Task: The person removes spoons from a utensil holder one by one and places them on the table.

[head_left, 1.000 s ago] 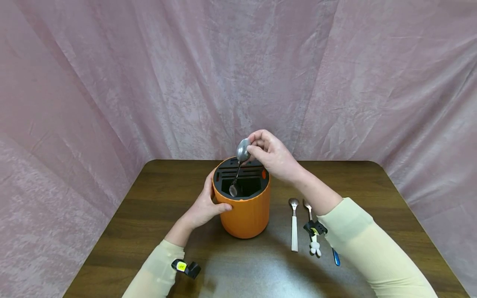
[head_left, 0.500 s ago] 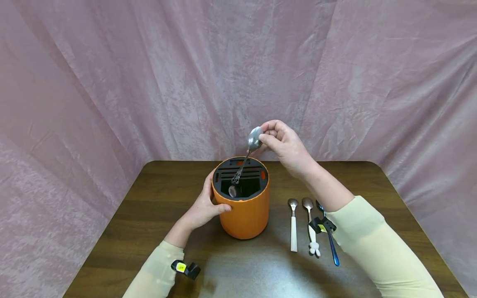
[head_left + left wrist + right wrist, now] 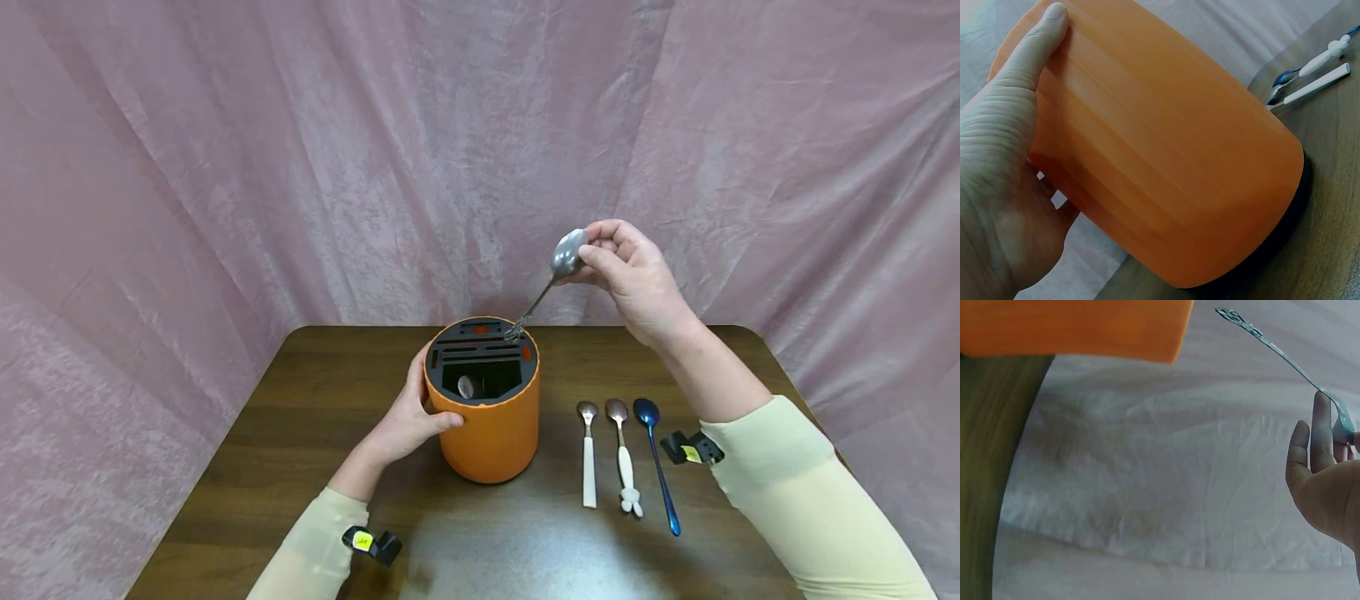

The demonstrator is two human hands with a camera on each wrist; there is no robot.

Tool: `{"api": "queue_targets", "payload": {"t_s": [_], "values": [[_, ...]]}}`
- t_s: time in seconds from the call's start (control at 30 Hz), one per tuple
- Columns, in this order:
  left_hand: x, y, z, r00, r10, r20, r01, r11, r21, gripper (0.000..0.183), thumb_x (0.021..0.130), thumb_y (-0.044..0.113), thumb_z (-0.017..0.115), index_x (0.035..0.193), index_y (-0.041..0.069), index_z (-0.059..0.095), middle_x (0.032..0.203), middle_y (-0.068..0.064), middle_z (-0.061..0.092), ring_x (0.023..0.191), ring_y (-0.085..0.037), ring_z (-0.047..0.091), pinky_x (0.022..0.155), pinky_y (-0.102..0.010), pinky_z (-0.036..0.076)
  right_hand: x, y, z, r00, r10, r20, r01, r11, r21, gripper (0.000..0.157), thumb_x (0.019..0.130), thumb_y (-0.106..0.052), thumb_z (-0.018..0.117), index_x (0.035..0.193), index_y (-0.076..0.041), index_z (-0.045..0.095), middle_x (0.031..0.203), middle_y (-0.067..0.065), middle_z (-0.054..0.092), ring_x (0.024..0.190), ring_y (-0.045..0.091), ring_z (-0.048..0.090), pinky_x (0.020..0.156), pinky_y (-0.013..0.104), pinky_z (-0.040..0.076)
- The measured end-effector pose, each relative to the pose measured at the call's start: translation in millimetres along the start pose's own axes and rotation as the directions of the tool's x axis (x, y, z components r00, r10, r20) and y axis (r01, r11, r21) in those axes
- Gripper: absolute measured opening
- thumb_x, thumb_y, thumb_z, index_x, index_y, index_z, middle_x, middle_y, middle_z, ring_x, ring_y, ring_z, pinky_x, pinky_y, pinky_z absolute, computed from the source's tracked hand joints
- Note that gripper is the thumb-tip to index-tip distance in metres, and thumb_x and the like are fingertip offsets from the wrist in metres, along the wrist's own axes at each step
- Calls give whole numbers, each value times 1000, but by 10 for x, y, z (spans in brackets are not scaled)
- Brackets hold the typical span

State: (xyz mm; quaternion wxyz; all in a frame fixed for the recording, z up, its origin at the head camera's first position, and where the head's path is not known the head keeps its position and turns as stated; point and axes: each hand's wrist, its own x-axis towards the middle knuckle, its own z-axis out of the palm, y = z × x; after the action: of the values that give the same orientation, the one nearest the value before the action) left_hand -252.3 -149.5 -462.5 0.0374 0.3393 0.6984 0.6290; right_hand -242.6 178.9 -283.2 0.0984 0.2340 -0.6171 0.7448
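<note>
In the head view we see the right hand (image 3: 630, 271) at right of centre, pinching an ornate spoon (image 3: 567, 254) by its bowl, handle slanting down-left; the right wrist view cuts the hand off at the right edge. The left hand (image 3: 412, 421), lower centre-left, grasps the orange holder (image 3: 491, 442), its fingers mostly hidden behind. In the holder's dark front slot we make out one spoon bowl (image 3: 467, 387), the rest lost. Right of it lie a white-handled spoon (image 3: 588, 462), a rabbit-handled spoon (image 3: 626, 467) and a blue spoon (image 3: 659, 467), which the holder partly blocks in the left wrist view.
</note>
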Motion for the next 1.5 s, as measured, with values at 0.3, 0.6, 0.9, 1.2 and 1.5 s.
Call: {"api": "queue_targets", "payload": {"t_s": [0.3,0.6,0.9,1.2,1.5], "values": [[-22,12,-14,1000,4,-5,-4,1000,-5,116,77,56,84,163,29,11,165,2,25,149,-23,26,119,-59,17,-67,-44,-303,998,-19,-53,20,1000,21,8,103,5,51,110,2,50,96,11,67,79,18,71,84,34,58],[-14,-9,-19,1000,11,-6,-11,1000,-3,116,77,58,83,163,29,11,165,2,24,149,-22,25,118,-61,16,-216,41,-657,993,49,-108,-57,996,-73,12,103,-1,56,112,3,48,94,9,65,76,15,69,79,29,58],[10,-11,-4,1000,10,-2,-10,1000,-6,115,77,58,83,163,30,12,164,3,25,149,-21,25,119,-60,15,-366,166,-930,983,114,-142,-134,981,-143,14,104,-3,56,113,1,47,92,4,67,75,12,70,70,23,56],[17,-10,-1,1000,13,-1,-13,1000,-7,114,78,56,83,163,29,11,164,2,26,149,-22,26,119,-61,14,-453,269,-1169,957,262,-120,-286,918,-273,21,106,-11,55,119,2,45,95,-1,69,79,9,69,68,21,51],[9,24,4,1000,8,-2,-8,1000,-8,115,78,55,84,163,30,10,164,2,26,150,-22,25,119,-60,13,-587,440,-1436,926,364,-98,-368,821,-437,30,109,-15,51,125,8,43,99,-2,69,85,11,71,67,24,50]]}}
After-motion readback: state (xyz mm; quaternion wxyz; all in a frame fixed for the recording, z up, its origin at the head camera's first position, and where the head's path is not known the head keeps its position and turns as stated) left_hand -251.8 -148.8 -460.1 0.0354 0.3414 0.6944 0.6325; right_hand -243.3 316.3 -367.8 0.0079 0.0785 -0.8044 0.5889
